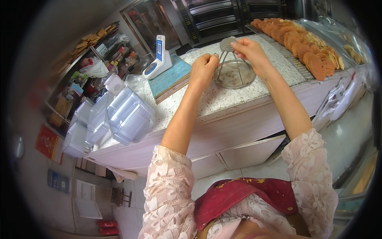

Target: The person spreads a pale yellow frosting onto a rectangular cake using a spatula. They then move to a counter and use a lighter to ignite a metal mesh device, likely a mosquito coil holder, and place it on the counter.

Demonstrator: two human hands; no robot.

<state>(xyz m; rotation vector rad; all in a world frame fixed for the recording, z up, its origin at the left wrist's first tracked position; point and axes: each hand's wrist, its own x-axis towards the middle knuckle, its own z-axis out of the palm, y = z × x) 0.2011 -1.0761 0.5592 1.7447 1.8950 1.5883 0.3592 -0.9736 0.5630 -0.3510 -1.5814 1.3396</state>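
On the speckled stone counter (235, 95) rests a round, shallow metal tray (234, 80) with a stained inside. Over it stands a metal frame (238, 67) of thin legs under a grey ringed disc (228, 44). My right hand (249, 52) pinches the right edge of this disc between thumb and fingers. My left hand (205, 65) is at the frame's left side with its fingers closed together; whether it grips a leg or some small thing there cannot be made out. Both forearms reach forward over the counter's front edge.
A wire rack (298, 67) of flat brown baked pieces (313, 61) lies at the right beside plastic bags (343, 38). Left of my hands are a blue-topped board (170, 76), a white device with a display (158, 61) and stacked clear plastic containers (128, 115). Ovens (212, 16) stand behind.
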